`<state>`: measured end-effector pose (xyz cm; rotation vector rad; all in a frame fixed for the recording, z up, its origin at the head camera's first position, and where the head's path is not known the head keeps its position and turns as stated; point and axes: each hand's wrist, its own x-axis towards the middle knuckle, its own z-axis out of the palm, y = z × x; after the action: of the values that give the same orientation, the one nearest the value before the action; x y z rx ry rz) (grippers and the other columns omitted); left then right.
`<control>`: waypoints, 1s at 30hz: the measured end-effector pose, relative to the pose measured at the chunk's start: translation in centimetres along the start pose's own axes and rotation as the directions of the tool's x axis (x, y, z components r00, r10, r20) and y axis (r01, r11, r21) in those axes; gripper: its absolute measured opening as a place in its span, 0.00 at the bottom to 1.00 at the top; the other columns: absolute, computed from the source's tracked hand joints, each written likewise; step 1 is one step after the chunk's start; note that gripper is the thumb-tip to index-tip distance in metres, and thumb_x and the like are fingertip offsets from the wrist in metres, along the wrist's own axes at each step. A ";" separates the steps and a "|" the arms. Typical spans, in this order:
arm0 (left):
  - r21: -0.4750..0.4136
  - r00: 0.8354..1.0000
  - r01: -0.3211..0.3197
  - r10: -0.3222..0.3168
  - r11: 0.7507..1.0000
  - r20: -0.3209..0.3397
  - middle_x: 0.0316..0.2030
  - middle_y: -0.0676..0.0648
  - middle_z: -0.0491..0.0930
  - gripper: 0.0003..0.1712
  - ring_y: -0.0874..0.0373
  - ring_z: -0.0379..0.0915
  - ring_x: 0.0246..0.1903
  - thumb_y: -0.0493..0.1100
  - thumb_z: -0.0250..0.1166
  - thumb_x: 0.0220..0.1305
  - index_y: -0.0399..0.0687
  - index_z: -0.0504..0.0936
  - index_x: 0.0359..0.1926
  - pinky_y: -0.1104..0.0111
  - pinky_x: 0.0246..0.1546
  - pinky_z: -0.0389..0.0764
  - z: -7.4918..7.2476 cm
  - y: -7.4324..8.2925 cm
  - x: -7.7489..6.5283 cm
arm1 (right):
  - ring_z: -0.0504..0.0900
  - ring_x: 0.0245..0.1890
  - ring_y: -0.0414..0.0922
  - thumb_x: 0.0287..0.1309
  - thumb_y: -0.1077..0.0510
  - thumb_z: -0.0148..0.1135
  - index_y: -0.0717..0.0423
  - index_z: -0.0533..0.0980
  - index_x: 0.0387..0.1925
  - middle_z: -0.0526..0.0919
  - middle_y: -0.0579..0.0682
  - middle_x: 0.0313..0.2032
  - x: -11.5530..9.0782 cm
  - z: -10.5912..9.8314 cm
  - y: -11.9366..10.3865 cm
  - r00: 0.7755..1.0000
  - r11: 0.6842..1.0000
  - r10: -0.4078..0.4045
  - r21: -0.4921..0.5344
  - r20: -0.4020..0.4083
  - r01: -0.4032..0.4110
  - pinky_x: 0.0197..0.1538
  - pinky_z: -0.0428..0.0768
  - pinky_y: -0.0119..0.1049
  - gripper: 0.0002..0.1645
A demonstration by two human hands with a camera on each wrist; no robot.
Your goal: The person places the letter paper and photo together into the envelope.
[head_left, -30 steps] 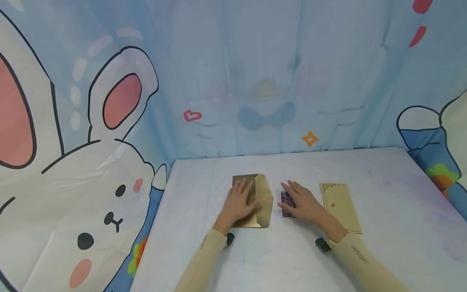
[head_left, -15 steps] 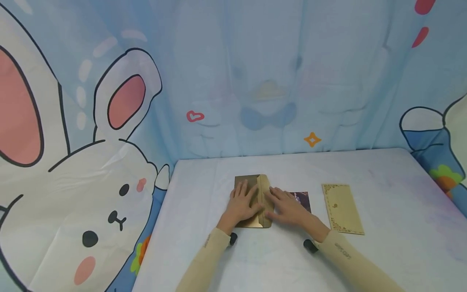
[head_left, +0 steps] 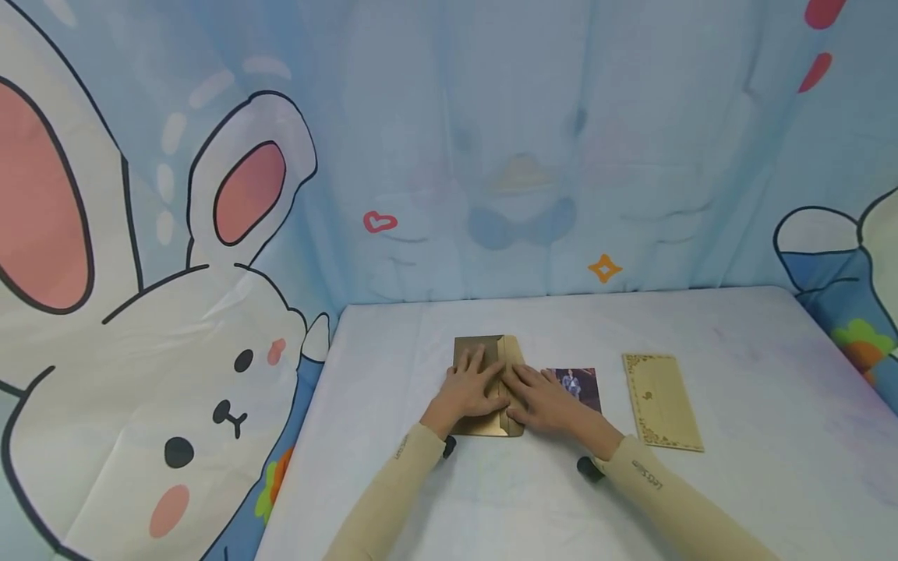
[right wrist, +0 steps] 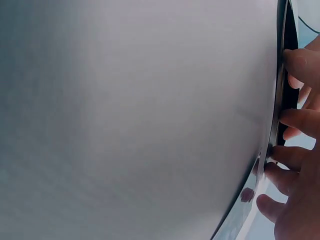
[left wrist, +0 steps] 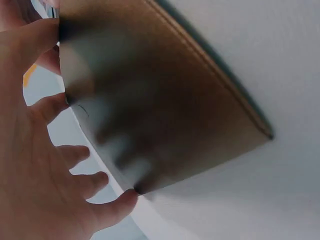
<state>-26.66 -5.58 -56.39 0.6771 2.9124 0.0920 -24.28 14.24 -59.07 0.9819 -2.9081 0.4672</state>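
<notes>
A gold envelope [head_left: 480, 426] lies on the white-covered table, its flap [head_left: 514, 352] spread to the right. My left hand [head_left: 468, 388] rests on the envelope's body with the fingers spread. In the left wrist view, the fingertips of that hand [left wrist: 62, 155] meet the glossy envelope surface [left wrist: 170, 105]. Fairly straight fingers of my right hand [head_left: 550, 401] press on the flap, next to my left thumb. Partly behind the right hand lies a dark purple picture card [head_left: 581, 383]; its lower left part is hidden. In the right wrist view, the right hand [right wrist: 302, 165] shows at the edge.
Farther right, a second flat gold piece [head_left: 662, 401] with an ornamental border lies on the table [head_left: 765, 405]. A blue curtain [head_left: 449, 156] stands behind the table's back edge, and a rabbit-print cloth [head_left: 210, 335] hangs at the left.
My right hand has moved left from over the picture card onto the envelope flap, uncovering more of the card. My left hand has stayed on the envelope, its fingers shifting slightly.
</notes>
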 end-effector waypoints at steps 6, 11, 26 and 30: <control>-0.021 0.998 0.038 -0.037 0.999 0.056 0.72 0.43 0.41 0.42 0.41 0.41 0.70 0.73 0.48 0.57 0.69 0.50 0.70 0.44 0.58 0.62 -0.3 0.2 0.0 | 0.56 0.67 0.59 0.59 0.38 0.53 0.52 0.59 0.67 0.56 0.61 0.68 -0.2 0.0 0.1 1.000 1.000 0.021 0.009 0.020 -0.021 0.61 0.54 0.64 0.40; -0.019 0.994 0.047 -0.045 0.999 0.095 0.72 0.42 0.43 0.43 0.40 0.44 0.69 0.74 0.48 0.56 0.70 0.50 0.70 0.46 0.55 0.67 -0.9 0.1 0.2 | 0.56 0.67 0.60 0.59 0.38 0.53 0.52 0.59 0.67 0.55 0.62 0.68 -0.2 -0.2 0.2 1.000 1.000 0.010 0.023 0.025 -0.011 0.61 0.55 0.64 0.40; 0.007 0.979 -0.020 0.019 1.000 0.202 0.72 0.42 0.42 0.49 0.40 0.49 0.67 0.79 0.48 0.50 0.71 0.47 0.70 0.50 0.49 0.73 -2.9 -0.7 0.7 | 0.56 0.67 0.60 0.59 0.37 0.52 0.53 0.61 0.66 0.56 0.62 0.67 -0.1 -0.3 0.4 0.999 1.000 -0.002 0.010 0.035 0.002 0.60 0.58 0.63 0.40; 0.009 0.980 -0.031 0.029 0.999 0.199 0.71 0.40 0.42 0.44 0.36 0.51 0.66 0.73 0.49 0.56 0.68 0.49 0.70 0.50 0.48 0.74 -3.0 -0.5 0.9 | 0.56 0.67 0.60 0.59 0.38 0.53 0.54 0.61 0.66 0.56 0.63 0.67 0.0 -0.4 0.3 0.999 1.000 0.001 0.023 0.032 -0.001 0.60 0.58 0.63 0.40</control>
<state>-28.17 -5.66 -53.60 0.6892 2.7144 0.0099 -24.45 14.59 -58.76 1.0001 -2.9381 0.4914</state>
